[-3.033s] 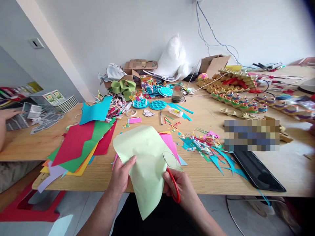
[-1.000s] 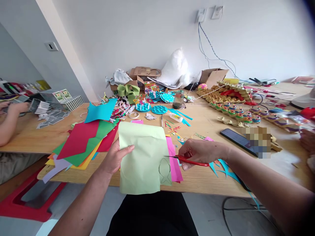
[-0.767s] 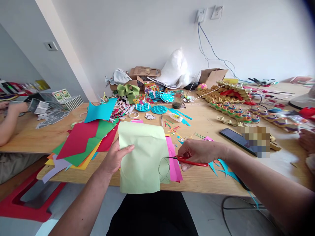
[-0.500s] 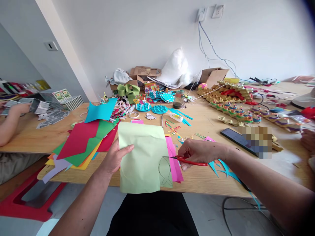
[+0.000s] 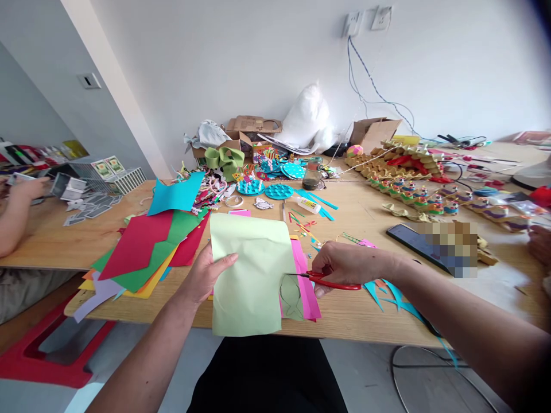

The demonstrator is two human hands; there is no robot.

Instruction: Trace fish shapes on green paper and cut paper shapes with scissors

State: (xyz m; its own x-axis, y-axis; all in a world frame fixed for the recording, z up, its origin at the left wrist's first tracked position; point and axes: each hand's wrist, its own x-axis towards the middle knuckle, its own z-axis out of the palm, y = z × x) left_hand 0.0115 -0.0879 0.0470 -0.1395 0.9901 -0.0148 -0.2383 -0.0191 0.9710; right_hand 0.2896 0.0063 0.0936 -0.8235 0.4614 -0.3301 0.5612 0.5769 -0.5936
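My left hand (image 5: 209, 269) pinches the left edge of a light green sheet of paper (image 5: 249, 269), thumb on top. The sheet is held up above the table's front edge. At its lower right a fish outline is drawn on a piece (image 5: 291, 296) that is partly cut away along its left side. Wrapped round the handles of red-handled scissors (image 5: 333, 281) is my right hand (image 5: 329, 267). The dark blades point left, at the paper just above the fish outline. Behind the fish lies pink paper (image 5: 306, 275) on the table.
Coloured paper sheets (image 5: 138, 246) are stacked at left, over a red stool (image 5: 47, 355). A glue bottle (image 5: 309, 205), glass jar (image 5: 312, 174) and blue discs (image 5: 278, 191) stand behind. At right are a phone (image 5: 419, 246) and blue scraps (image 5: 400, 301). Another person's hand (image 5: 30, 186) is at far left.
The green sheet and my left hand have shifted slightly to the right. The fish-marked piece hangs further from the sheet at its lower left, with pink showing in the gap.
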